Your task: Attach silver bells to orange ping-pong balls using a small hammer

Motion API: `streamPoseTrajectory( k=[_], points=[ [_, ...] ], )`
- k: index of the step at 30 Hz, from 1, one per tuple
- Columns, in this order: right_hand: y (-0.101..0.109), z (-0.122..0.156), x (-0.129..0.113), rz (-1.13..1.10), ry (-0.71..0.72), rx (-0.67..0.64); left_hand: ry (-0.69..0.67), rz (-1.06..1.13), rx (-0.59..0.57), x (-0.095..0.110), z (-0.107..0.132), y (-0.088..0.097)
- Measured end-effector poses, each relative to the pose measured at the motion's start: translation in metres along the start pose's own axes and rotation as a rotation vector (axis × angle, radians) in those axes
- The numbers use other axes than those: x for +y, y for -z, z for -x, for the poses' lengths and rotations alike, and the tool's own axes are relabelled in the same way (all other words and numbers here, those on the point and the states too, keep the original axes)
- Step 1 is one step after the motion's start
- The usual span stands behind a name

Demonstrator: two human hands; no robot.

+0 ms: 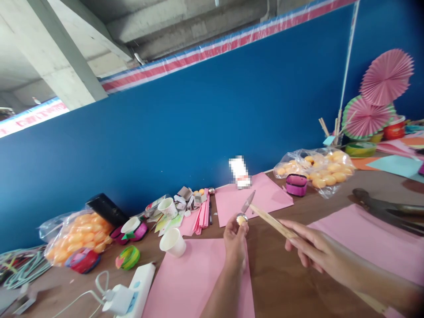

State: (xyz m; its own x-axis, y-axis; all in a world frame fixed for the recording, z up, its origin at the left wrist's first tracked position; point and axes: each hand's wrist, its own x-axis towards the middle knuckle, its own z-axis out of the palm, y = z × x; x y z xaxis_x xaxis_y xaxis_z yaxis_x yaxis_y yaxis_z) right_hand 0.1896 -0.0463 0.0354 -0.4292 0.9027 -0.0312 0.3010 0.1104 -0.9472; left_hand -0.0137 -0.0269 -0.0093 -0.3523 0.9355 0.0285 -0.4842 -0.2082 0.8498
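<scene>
Wooden stick (pixel 273 221) gripped in right hand (pixel 309 245); silvery ball (pixel 241 217) pinched in left hand (pixel 236 239); hands apart; pink paper (pixel 195 278) beneath left hand.

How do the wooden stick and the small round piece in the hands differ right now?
Shape: the wooden stick is long and straight; the round piece is small. Surface: the wooden stick is pale tan; the round piece shiny silver with a yellowish patch. Grip: the right hand holds the wooden stick; the left hand pinches the round piece. Both are held.
</scene>
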Motion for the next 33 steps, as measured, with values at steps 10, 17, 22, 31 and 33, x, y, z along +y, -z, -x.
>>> streamPoseTrajectory(
  k=[10, 17, 22, 31, 33],
  points=[
    [0.000, 0.000, 0.004, 0.116, 0.051, 0.045, 0.024, 0.019, 0.013, -0.001, 0.000, 0.001],
    [0.001, 0.002, 0.007, 0.122, 0.022, 0.010, 0.025, 0.085, 0.000, -0.001, -0.001, 0.000],
    [-0.002, 0.002, 0.008, 0.102, 0.043, 0.091, 0.034, 0.043, 0.010, 0.000, 0.000, 0.000],
    [0.002, 0.000, 0.000, 0.067, 0.059, 0.113, 0.029, 0.075, 0.039, 0.002, 0.001, -0.002],
    [0.005, -0.001, -0.003, 0.074, 0.052, 0.108, 0.031, 0.094, 0.041, 0.004, 0.002, -0.003]
  ],
)
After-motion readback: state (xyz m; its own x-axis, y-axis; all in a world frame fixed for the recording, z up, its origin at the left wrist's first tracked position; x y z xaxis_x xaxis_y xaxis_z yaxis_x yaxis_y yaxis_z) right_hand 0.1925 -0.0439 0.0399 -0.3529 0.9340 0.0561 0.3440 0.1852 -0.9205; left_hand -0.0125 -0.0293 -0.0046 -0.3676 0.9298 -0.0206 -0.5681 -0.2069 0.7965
